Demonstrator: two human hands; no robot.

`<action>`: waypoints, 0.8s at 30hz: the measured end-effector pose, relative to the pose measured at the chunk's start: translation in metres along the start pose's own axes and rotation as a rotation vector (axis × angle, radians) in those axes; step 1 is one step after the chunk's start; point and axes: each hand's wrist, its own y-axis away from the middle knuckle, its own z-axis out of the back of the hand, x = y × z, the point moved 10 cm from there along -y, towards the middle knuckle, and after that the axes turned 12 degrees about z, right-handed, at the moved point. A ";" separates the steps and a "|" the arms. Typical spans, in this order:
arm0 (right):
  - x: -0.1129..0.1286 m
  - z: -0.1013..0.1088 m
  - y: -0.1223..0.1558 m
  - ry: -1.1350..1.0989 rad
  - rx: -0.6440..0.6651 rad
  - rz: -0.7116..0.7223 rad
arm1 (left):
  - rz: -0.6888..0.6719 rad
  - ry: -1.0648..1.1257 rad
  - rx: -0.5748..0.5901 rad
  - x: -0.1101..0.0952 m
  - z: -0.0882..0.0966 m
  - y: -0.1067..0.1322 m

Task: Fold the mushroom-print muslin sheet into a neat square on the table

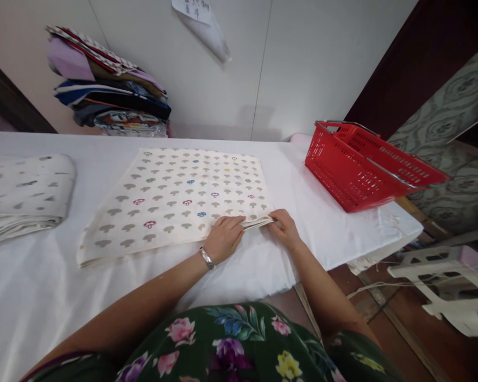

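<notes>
Both hands are working at the near right corner of a folded cloth (pixel 175 201). The left hand (pixel 223 239) is lying palm down on that corner, fingers loosely spread and pressing the layers, with a bracelet (pixel 206 258) sitting on its wrist. The right hand (pixel 284 228) is pinching the corner's edge from the right, fingers closed on the fabric, its forearm reaching in from the lower right. The cloth, cream with small coloured prints, is lying flat in the middle of the white desk (pixel 43 297). A second cloth (pixel 24 193) is resting folded, well apart at the left. A red basket (pixel 362 164) is sitting at the desk's right end, near the right hand but apart from it. A fabric pile (pixel 111 90) is leaning against the wall behind, and a white stool (pixel 442 286) is standing on the floor at the right.
</notes>
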 end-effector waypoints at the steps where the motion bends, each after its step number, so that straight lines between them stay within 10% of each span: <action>1: 0.001 0.000 0.000 -0.002 -0.001 0.002 | 0.006 0.012 -0.006 0.001 0.000 0.000; 24: 0.004 0.001 -0.001 -0.009 0.004 0.021 | 0.041 0.093 0.077 0.000 -0.009 -0.008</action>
